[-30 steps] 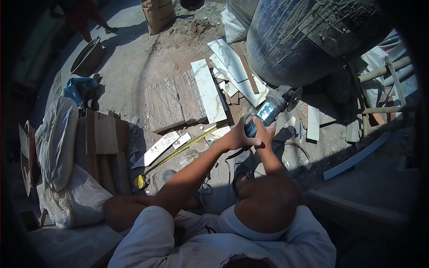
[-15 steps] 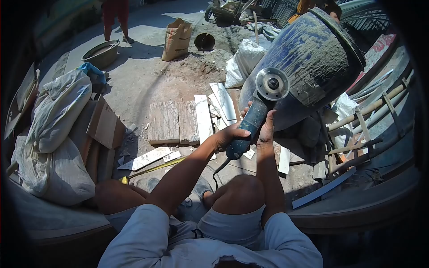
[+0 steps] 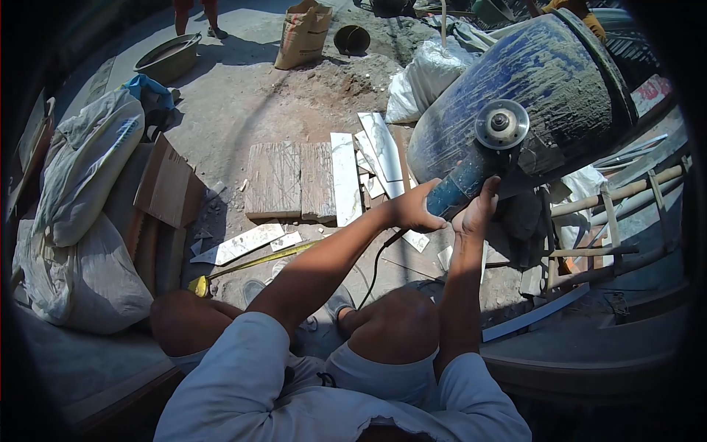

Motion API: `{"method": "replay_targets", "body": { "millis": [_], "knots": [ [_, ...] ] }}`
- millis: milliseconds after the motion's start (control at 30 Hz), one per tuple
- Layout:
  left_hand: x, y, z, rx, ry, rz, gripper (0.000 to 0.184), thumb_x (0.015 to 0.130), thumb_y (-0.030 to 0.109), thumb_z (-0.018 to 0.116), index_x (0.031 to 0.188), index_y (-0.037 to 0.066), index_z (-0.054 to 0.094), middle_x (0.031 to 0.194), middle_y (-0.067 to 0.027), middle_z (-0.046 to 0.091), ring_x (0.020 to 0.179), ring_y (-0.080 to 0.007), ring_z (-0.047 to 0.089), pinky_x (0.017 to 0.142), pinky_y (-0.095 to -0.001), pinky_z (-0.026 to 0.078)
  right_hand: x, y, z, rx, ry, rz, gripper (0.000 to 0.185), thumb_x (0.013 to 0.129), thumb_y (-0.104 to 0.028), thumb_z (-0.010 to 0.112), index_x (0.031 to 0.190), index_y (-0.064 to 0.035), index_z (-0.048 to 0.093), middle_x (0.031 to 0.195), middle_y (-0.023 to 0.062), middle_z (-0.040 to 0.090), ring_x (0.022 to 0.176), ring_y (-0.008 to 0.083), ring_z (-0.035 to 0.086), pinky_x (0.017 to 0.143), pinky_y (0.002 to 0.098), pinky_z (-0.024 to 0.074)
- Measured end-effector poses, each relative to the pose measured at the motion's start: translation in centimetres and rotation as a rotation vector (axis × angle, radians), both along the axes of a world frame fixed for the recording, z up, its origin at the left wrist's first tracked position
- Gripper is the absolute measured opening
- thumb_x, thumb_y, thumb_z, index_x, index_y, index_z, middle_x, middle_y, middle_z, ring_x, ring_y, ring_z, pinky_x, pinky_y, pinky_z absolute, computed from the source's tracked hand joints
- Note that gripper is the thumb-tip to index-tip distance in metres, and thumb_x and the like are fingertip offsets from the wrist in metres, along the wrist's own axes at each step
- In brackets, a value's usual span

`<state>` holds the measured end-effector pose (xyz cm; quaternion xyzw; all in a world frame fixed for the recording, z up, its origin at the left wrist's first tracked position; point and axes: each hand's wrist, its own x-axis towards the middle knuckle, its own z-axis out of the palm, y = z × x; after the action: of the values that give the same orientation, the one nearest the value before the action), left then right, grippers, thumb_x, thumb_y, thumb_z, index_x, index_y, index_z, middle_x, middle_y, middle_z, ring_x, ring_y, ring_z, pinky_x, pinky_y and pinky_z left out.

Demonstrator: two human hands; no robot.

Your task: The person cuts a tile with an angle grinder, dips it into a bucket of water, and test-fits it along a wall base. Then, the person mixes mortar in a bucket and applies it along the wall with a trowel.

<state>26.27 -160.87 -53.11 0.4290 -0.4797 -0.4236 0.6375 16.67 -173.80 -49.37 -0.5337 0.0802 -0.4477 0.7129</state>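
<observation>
An angle grinder point(image 3: 458, 186) is held up in front of me, its round disc point(image 3: 521, 127) facing me at the upper end. My left hand point(image 3: 417, 208) is wrapped around the rear of the dark green body. From below and the right, my right hand point(image 3: 477, 212) grips the body closer to the head, thumb up along its side. A black power cord point(image 3: 377, 267) hangs from the tool's tail towards my feet. Behind the disc stands a large blue drum point(image 3: 471, 96) smeared with dried cement; whether the grinder touches it I cannot tell.
Two wooden boards point(image 3: 272, 180) and white tile strips point(image 3: 343, 177) lie ahead. A tape measure point(image 3: 199, 286) is stretched out near my feet. White sacks point(image 3: 96, 177) are piled left, a bamboo ladder point(image 3: 615, 191) lies right. A paper bag point(image 3: 302, 37) and basin point(image 3: 169, 59) stand farther off, near a person's legs point(image 3: 197, 16).
Both hands have moved the angle grinder to the right, tilting it further that way. My view has shifted down a little, and the cord hangs longer.
</observation>
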Motion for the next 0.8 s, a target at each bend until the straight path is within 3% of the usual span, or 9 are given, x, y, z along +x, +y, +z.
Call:
{"method": "replay_targets", "body": {
  "millis": [133, 233, 300, 333, 433, 467, 567, 700, 800],
  "knots": [
    [1.8, -1.8, 3.9, -0.096, -0.233, 0.149, 0.084, 0.071, 0.025, 0.08, 0.138, 0.001, 0.034, 0.111, -0.0118, 0.058, 0.099, -0.015, 0.056, 0.088, -0.0296, 0.046, 1.9, 1.6, 7.6, 0.116, -0.066, -0.157, 0.062, 0.09, -0.052, 0.058, 0.126, -0.0024, 0.051, 0.114, 0.0108, 0.063, 0.101, 0.0235, 0.061, 0.091, 0.0395, 0.0483],
    [2.1, -1.2, 6.3, -0.057, -0.142, 0.049, 0.087, 0.072, 0.024, 0.08, 0.14, 0.002, 0.03, 0.112, -0.0141, 0.057, 0.098, -0.016, 0.057, 0.087, -0.0301, 0.048, 2.2, 0.9, 9.8, 0.136, -0.083, 0.047, 0.067, 0.084, -0.05, 0.068, 0.127, -0.0009, 0.052, 0.119, 0.0106, 0.06, 0.104, 0.0216, 0.059, 0.094, 0.0391, 0.0458],
    [2.4, -1.6, 6.1, -0.085, -0.143, 0.064, 0.086, 0.073, 0.024, 0.08, 0.14, 0.001, 0.03, 0.112, -0.0137, 0.057, 0.098, -0.0161, 0.057, 0.087, -0.03, 0.048, 2.5, -0.3, 9.0, -0.136, 0.237, -0.017, 0.052, 0.08, -0.033, 0.077, 0.118, -0.0037, 0.058, 0.104, 0.0072, 0.064, 0.09, 0.0181, 0.063, 0.084, 0.0346, 0.0504],
    [2.4, -1.8, 5.7, -0.117, -0.14, 0.078, 0.085, 0.073, 0.024, 0.079, 0.139, 0.0, 0.03, 0.112, -0.0132, 0.057, 0.098, -0.0162, 0.057, 0.087, -0.03, 0.048, 3.1, -0.4, 9.0, -0.123, 0.245, -0.023, 0.052, 0.08, -0.033, 0.077, 0.118, -0.0037, 0.058, 0.104, 0.0072, 0.064, 0.09, 0.0181, 0.063, 0.084, 0.0346, 0.0504],
    [2.3, -2.8, 3.1, -0.022, -0.187, 0.079, 0.088, 0.072, 0.034, 0.082, 0.136, -0.002, 0.033, 0.113, -0.0151, 0.058, 0.102, -0.0189, 0.057, 0.09, -0.0317, 0.046, 4.8, -1.8, 8.3, -0.284, 0.256, -0.018, 0.034, 0.072, -0.006, 0.076, 0.102, -0.0016, 0.06, 0.086, 0.0043, 0.062, 0.073, 0.0136, 0.063, 0.065, 0.0269, 0.053],
    [2.5, -3.2, 1.9, 0.01, -0.302, 0.118, 0.089, 0.071, 0.038, 0.083, 0.135, -0.003, 0.036, 0.113, -0.0161, 0.058, 0.103, -0.0203, 0.057, 0.091, -0.0326, 0.046, 4.5, -2.4, 7.3, -0.266, 0.273, -0.032, 0.034, 0.072, -0.006, 0.076, 0.102, -0.0016, 0.06, 0.086, 0.0043, 0.062, 0.073, 0.0136, 0.063, 0.065, 0.0269, 0.053],
    [5.4, -1.4, -4.7, 0.303, -0.467, 0.019, 0.071, 0.075, 0.038, 0.079, 0.126, -0.003, 0.051, 0.121, -0.0228, 0.06, 0.113, -0.0301, 0.058, 0.096, -0.0361, 0.045, 2.7, -3.8, 2.0, -0.298, 0.584, -0.082, 0.074, 0.064, -0.003, 0.081, 0.126, -0.0031, 0.041, 0.098, 0.0063, 0.059, 0.082, 0.0139, 0.06, 0.07, 0.0283, 0.0519],
    [9.8, 3.3, -16.2, 0.805, -0.699, 0.216, 0.05, 0.074, 0.019, 0.076, 0.116, -0.004, 0.06, 0.113, -0.0237, 0.064, 0.106, -0.0335, 0.062, 0.092, -0.0375, 0.048, -2.7, -6.1, -11.1, -0.475, 0.943, -0.054, 0.1, 0.056, -0.012, 0.084, 0.138, 0.0036, 0.029, 0.123, 0.0171, 0.053, 0.111, 0.0263, 0.054, 0.1, 0.0343, 0.0401],
    [11.9, 4.8, -22.7, 0.72, -0.97, 0.21, 0.059, 0.071, 0.022, 0.078, 0.121, -0.003, 0.058, 0.128, -0.0259, 0.054, 0.121, -0.0384, 0.05, 0.102, -0.0404, 0.041, -6.1, -4.0, -17.5, -0.259, 1.227, 0.091, 0.105, 0.055, -0.014, 0.085, 0.141, 0.0031, 0.026, 0.123, 0.0172, 0.055, 0.115, 0.0261, 0.052, 0.101, 0.033, 0.0389]
  ]
}}
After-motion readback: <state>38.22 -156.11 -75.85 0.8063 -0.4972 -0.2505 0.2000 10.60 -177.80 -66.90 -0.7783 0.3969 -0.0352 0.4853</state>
